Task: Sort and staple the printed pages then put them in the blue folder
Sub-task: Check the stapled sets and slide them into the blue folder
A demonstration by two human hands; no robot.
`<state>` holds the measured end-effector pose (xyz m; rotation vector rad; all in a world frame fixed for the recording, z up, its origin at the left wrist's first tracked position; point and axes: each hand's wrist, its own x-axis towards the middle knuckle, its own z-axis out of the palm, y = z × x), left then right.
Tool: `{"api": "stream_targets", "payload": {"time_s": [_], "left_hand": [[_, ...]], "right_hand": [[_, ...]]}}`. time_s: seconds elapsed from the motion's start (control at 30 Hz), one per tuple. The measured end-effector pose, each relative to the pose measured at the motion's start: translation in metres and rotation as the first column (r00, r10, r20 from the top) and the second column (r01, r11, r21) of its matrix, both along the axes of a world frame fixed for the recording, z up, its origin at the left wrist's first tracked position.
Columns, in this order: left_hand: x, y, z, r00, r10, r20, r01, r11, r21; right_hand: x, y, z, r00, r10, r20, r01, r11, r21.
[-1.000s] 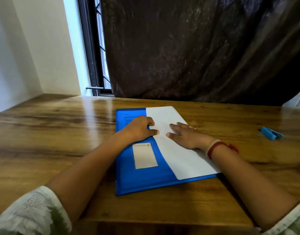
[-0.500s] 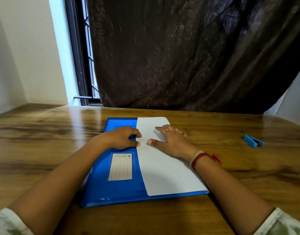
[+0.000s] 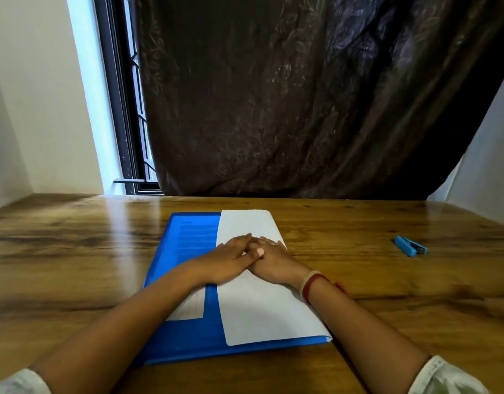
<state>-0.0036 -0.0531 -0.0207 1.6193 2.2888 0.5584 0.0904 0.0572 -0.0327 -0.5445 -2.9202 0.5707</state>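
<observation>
The person wears a light, whitish garment. Its sleeves end far behind the hands, so both forearms are bare. The left sleeve (image 3: pixel 17 383), well behind the left hand (image 3: pixel 230 260), looks pale and blurred. The right sleeve (image 3: pixel 444 378) shows a faint greenish pattern on white cloth. On the wrist just behind the right hand (image 3: pixel 276 263) sit a cream bangle (image 3: pixel 307 281) and a red thread (image 3: pixel 316 284) with a loose red end.
</observation>
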Motion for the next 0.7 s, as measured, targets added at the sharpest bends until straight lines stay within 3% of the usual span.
{"api": "stream_targets", "payload": {"time_s": [0.07, 0.1, 0.17, 0.2, 0.27, 0.3, 0.37, 0.57, 0.67, 0.7], "left_hand": [[-0.005, -0.002, -0.006, 1.0, -0.002, 0.02, 0.003, 1.0, -0.018], [-0.007, -0.003, -0.009, 1.0, 0.008, -0.004, -0.008, 0.999, -0.037], [-0.007, -0.004, -0.011, 0.992, 0.013, -0.128, -0.022, 0.998, -0.064], [-0.006, -0.005, -0.012, 0.981, 0.01, -0.192, -0.026, 0.997, -0.079], [-0.004, -0.004, -0.012, 0.965, 0.003, -0.261, -0.031, 0.994, -0.105], [-0.003, -0.004, -0.012, 0.962, 0.002, -0.274, -0.036, 0.993, -0.117], [-0.004, -0.004, -0.011, 0.956, -0.001, -0.295, -0.04, 0.99, -0.133], [0.0, -0.005, -0.006, 0.94, -0.008, -0.342, -0.05, 0.986, -0.159], [-0.001, -0.005, -0.006, 0.932, -0.013, -0.362, -0.051, 0.985, -0.166], [-0.001, -0.005, -0.006, 0.93, -0.015, -0.368, -0.05, 0.985, -0.167]], "right_hand": [[0.002, 0.005, 0.002, 0.99, -0.026, -0.14, -0.014, 0.961, -0.277], [0.005, 0.007, 0.003, 0.977, -0.08, -0.198, -0.016, 0.897, -0.442], [0.011, 0.008, 0.005, 0.96, -0.144, -0.24, -0.011, 0.837, -0.548], [0.016, 0.008, 0.004, 0.963, -0.117, -0.242, -0.015, 0.875, -0.483], [0.025, 0.006, 0.001, 0.988, 0.009, -0.152, -0.031, 0.989, -0.143], [0.031, 0.003, -0.001, 0.996, 0.058, -0.065, -0.057, 0.998, 0.018], [0.047, -0.002, -0.002, 0.992, 0.081, 0.095, -0.093, 0.988, 0.124], [0.119, -0.024, 0.007, 0.909, 0.236, 0.344, -0.289, 0.951, 0.11], [0.137, -0.025, 0.014, 0.86, 0.361, 0.361, -0.37, 0.928, -0.046], [0.14, -0.023, 0.021, 0.862, 0.397, 0.316, -0.356, 0.917, -0.181]]}}
